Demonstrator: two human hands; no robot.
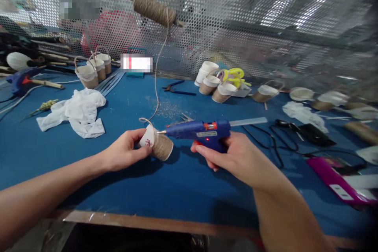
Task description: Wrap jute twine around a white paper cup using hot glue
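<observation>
My left hand (130,149) grips a white paper cup (162,147) at its upper part; the cup lies tilted on its side, its lower part wrapped in brown twine. From the cup a strand of twine (156,86) runs up to a spool (153,10) mounted on the perforated metal screen. In my right hand (230,153) is a blue glue gun (197,130), fingers wrapped round its handle, with a clear glue stick (248,121) poking out of the back. Its metal nozzle is at the cup, by the edge of the wrapped twine; whether it touches is hard to tell.
Twine-wrapped cups with handles stand at the back left (88,76) and back right (226,91). Pliers (180,88) lie behind the cup. White gloves (78,110), another glue gun (22,80), black cables (274,141) and a purple power strip (330,181) lie around on the blue table (124,197).
</observation>
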